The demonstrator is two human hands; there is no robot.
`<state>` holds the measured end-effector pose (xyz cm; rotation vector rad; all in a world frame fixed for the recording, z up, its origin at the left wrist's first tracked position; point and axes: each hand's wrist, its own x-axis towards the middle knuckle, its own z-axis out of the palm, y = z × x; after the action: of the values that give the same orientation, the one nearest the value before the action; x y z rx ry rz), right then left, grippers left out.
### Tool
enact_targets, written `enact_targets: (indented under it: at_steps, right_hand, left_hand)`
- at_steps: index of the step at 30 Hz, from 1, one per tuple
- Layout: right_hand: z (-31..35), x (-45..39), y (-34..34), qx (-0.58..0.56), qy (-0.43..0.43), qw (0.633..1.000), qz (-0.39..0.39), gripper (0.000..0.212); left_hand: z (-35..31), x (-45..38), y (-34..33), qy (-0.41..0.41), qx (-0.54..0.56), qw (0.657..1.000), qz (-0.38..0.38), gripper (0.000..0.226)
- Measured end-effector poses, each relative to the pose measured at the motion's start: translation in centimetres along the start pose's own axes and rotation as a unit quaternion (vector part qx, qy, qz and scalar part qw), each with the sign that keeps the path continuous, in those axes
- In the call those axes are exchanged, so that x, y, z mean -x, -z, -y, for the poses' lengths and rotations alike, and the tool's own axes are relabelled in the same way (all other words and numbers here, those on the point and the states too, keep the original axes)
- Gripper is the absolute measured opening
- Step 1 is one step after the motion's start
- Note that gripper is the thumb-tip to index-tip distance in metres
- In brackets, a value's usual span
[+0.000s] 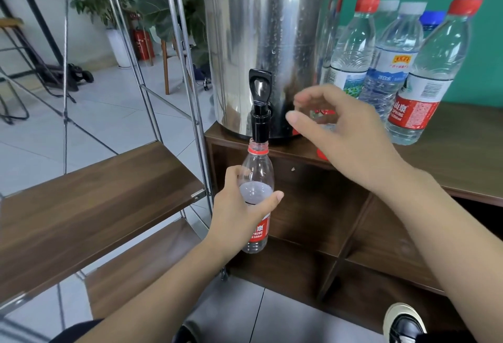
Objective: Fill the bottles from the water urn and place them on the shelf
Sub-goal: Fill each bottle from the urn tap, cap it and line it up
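I grip the open bottle (255, 195) in my left hand (239, 206), mouth directly under the urn (266, 43) spout to catch water, while my right hand (334, 127), fingers loosely spread and empty, hovers beside the tap lever (260, 86).

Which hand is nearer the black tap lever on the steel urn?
Right. The right hand hovers just right of the black tap lever; the left hand is below, holding the clear bottle.

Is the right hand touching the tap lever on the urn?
Apart. The head view shows urn wall between the right hand and the tap lever.
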<state>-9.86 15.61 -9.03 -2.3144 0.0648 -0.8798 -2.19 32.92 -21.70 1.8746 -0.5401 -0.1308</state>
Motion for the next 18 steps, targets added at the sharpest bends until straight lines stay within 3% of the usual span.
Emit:
enact_targets:
  at_steps: [4,11,18]
  right_hand:
    - [2.6,-2.5,-0.6,-0.027,0.040,0.999,0.004,0.032]
    - [3.9,-5.0,-1.1,0.039,0.088,0.995,-0.011,0.014]
    - [3.0,-4.2,-1.9,0.112,0.249,0.960,-0.065,0.017]
  left_hand:
    - [0.1,-0.1,-0.2,-0.008,0.008,1.000,-0.012,0.069]
    - [0.0,-0.3,-0.5,-0.009,0.033,0.999,-0.015,0.068]
    - [-0.2,-0.5,-0.8,-0.010,0.041,0.999,-0.018,0.065]
